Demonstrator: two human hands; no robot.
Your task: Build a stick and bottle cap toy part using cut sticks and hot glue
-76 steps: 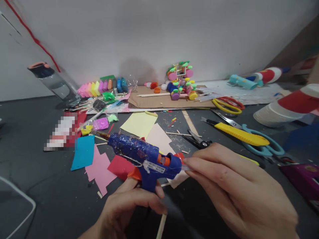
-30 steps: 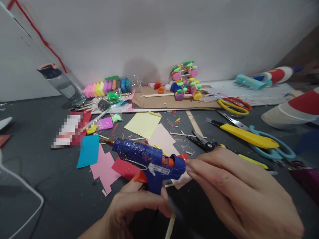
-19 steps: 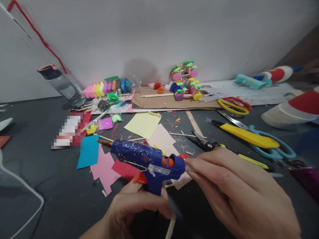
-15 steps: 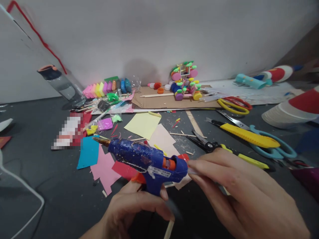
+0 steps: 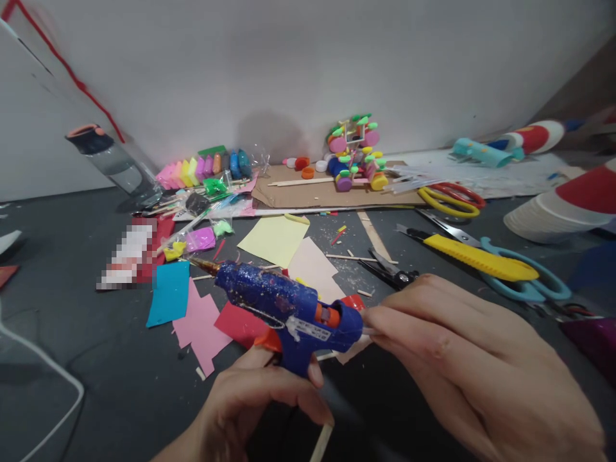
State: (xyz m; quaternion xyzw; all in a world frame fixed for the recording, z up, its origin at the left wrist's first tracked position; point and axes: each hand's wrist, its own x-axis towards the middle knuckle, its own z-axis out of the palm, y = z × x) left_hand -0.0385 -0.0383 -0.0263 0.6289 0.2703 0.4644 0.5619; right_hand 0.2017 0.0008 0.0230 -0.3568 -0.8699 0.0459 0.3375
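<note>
A glitter-specked blue glue gun (image 5: 269, 295) points up and to the left, its handle gripped by my left hand (image 5: 255, 398). A thin wooden stick (image 5: 322, 441) is also pinched between that hand's lower fingers. At the gun's rear opening, my right hand (image 5: 471, 359) pinches a clear glue stick (image 5: 369, 331), whose front end is inside the gun. The orange trigger (image 5: 269, 340) shows beside my left fingers.
Pink paper (image 5: 205, 321), blue paper (image 5: 169, 292) and yellow paper (image 5: 274, 237) lie beyond the gun. Scissors (image 5: 510, 279) and a yellow cutter (image 5: 481, 256) are at the right. Behind stand a colourful model (image 5: 356, 157), a bottle (image 5: 115, 163) and stacked cups (image 5: 539, 215).
The glue gun's nozzle has shifted slightly right. My right hand has risen slightly and now covers more of the tool with the yellow handle. Both hands keep their hold.
</note>
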